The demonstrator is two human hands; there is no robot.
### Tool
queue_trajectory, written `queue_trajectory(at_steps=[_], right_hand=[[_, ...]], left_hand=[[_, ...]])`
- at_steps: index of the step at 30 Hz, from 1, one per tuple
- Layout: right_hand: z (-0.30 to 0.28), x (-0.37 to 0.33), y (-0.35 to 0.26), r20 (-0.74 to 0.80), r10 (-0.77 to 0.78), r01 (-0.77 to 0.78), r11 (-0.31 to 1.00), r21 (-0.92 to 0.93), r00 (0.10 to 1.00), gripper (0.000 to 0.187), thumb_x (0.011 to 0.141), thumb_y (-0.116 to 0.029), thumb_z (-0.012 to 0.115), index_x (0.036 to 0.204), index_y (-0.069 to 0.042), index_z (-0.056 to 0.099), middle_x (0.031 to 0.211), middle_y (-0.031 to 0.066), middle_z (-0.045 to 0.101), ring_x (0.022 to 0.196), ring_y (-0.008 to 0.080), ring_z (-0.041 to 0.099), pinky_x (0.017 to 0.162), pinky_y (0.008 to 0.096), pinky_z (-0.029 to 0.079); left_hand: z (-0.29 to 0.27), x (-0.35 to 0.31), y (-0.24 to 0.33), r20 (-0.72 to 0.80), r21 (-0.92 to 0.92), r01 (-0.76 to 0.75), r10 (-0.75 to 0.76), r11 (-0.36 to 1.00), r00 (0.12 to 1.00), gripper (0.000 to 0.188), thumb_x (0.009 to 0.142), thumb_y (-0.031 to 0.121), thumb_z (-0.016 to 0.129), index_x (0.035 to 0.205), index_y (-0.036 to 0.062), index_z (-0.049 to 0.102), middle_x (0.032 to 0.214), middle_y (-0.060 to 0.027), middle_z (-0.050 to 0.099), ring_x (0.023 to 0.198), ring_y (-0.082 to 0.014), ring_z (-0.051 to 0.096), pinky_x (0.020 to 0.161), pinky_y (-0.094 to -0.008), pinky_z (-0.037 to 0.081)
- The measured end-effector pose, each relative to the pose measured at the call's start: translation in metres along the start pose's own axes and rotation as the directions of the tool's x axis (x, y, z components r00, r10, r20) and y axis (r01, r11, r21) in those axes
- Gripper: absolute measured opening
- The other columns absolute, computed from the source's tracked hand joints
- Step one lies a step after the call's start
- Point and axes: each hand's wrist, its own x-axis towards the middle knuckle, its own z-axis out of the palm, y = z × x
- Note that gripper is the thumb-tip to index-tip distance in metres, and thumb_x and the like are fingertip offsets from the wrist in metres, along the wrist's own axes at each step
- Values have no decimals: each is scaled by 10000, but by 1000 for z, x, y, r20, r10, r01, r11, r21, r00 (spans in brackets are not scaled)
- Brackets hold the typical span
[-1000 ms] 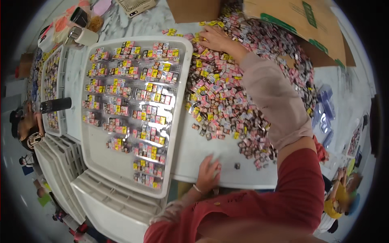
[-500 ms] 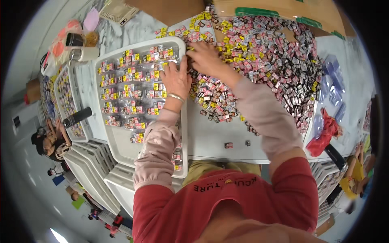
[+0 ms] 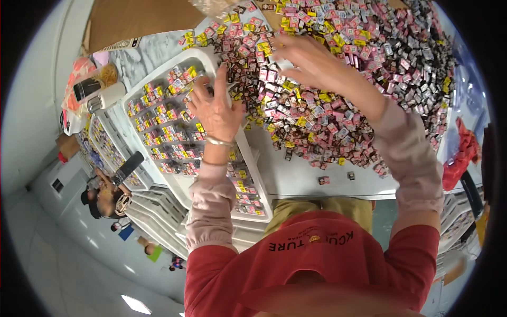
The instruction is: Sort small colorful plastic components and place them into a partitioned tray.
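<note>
My left hand [image 3: 217, 115] is over the right part of a white tray [image 3: 257, 182], with the index finger stretched out and the other fingers bent apart. Beneath its fingertips are small pink, yellow and dark packets [image 3: 182, 77], set in groups in clear plastic compartments. What the fingertips touch is partly hidden. Above a large heap of similar loose packets [image 3: 338, 113], my right hand [image 3: 309, 61] has its fingers apart, slightly blurred. I see no packet in it; a pale patch shows below its fingers.
Two loose packets [image 3: 324, 180] lie near the table's front edge. Cardboard [image 3: 142, 24] lies at the back left, near a jar and a white cup [image 3: 112, 96]. A red plastic bag [image 3: 460, 156] is at the right. Stacked white trays [image 3: 153, 211] and another person [image 3: 105, 195] are at the left.
My right hand has moved right, away from the tray's edge and my left hand, over the heap. My left hand's index finger has lifted and straightened. The whole view has shifted and tilted.
</note>
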Motion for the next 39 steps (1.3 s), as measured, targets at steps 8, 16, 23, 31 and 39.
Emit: queue_trajectory(at_steps=[8,16,23,31,39], right_hand=[[150,262,34,-184,-384,312,892,-326,905,183,847,-135,518,978,-79,632,1181,102,545,1177,306,479,978,451,385],[135,168,-8,89,-359,369,877,-309,929,311,779,-281,603,1069,-174,636,1196,-16,535,1178,188,425,1021,407,296],[61,-1,21,114,-350,368,866,-338,930,213,734,-101,611,944,-95,647,1048,56,559,1056,194,473,975,417,317],[58,-30,-38,264,-131,163,981,-103,956,166,767,-130,578,892,-71,670,1162,111,550,1183,269,458,1050,480,296],[193,21,-107,159,-275,316,859,-403,948,378,868,-410,454,1112,-190,640,1368,70,439,1353,308,226,1098,619,88]], left_hand=[[-12,4,6,-63,-80,-79,74,994,995,773,565,61,639,1316,163,485,1147,-176,412,1007,-323,420,872,-453,336],[-25,0,0,-92,-112,-98,88,989,992,742,576,6,577,1306,117,497,1165,-175,401,963,-297,417,883,-429,346],[-17,6,-5,-149,-99,-128,113,987,982,737,563,15,591,1287,119,510,1158,-172,418,971,-302,429,871,-433,349],[-21,7,2,-154,-98,-144,128,985,980,733,565,20,602,1281,145,514,1162,-173,424,998,-313,436,884,-448,348],[-36,7,1,-156,-90,-129,114,988,981,716,562,-24,566,1264,110,525,1164,-168,426,1045,-325,436,927,-451,327]])
